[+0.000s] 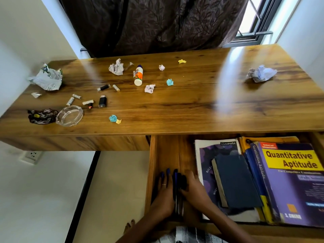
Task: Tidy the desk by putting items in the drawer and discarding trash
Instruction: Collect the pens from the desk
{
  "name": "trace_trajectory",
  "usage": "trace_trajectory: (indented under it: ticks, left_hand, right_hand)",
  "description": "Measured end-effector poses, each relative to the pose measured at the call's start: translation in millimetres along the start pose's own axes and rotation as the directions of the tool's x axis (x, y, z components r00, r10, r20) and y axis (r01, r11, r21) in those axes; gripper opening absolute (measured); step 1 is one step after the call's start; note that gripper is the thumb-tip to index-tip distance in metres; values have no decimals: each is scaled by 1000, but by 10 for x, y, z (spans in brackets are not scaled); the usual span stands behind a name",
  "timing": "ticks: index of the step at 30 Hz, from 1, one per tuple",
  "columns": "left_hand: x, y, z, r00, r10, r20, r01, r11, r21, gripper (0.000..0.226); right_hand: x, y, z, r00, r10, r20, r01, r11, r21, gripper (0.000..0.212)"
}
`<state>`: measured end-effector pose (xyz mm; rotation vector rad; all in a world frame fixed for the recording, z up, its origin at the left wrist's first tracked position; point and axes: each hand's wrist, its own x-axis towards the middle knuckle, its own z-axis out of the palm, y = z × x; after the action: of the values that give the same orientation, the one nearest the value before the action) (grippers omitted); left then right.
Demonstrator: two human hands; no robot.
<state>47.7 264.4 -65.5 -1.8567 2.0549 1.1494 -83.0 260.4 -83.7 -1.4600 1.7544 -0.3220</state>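
Note:
The open wooden drawer (166,155) sits under the desk's front edge at the right. A bundle of dark blue and black pens (176,190) lies in its left part. My left hand (164,192) rests flat with straight fingers along the pens' left side. From the right, my right hand (193,187) curls its fingers and thumb round the capped ends of the pens. On the desk (184,106) lie a glue bottle (138,75), several batteries (77,96), a black lighter (102,101), a small black stick (104,87) and several crumpled paper balls (149,88).
The drawer's right part holds a Quantitative Aptitude book (289,181), a classmate notebook (217,149) and a dark blue book (235,179). A glass ashtray (69,115), a black wrapper (42,116) and a crumpled bag (47,78) lie at the desk's left. Crumpled paper (261,73) is far right.

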Motion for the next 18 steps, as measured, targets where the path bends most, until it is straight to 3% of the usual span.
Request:
trace_trajectory:
  ticks: [2, 6, 8, 10, 14, 18]
  left_hand:
    - [2, 14, -10, 999, -3, 46, -4, 990, 138, 85]
    - [32, 10, 90, 999, -43, 31, 34, 963, 268, 111]
    - [28, 7, 135, 997, -75, -10, 75, 982, 173, 99]
    - [7, 19, 91, 994, -13, -111, 29, 989, 147, 82]
    - [174, 41, -190, 941, 254, -224, -135, 888, 439, 67]
    - [365, 150, -475, 970, 234, -70, -122, 711, 692, 33]
  right_hand:
    - [23, 11, 0, 1000, -11, 8, 12, 999, -31, 52]
    - [23, 39, 17, 1000, -26, 9, 26, 998, -52, 51]
    - [18, 51, 11, 999, -38, 0, 38, 997, -62, 51]
    - [31, 48, -15, 998, -56, -40, 52, 995, -80, 47]
    - [149, -31, -92, 990, -105, -99, 92, 988, -127, 39]
    - [266, -116, -113, 990, -138, 21, 139, 975, -171, 50]
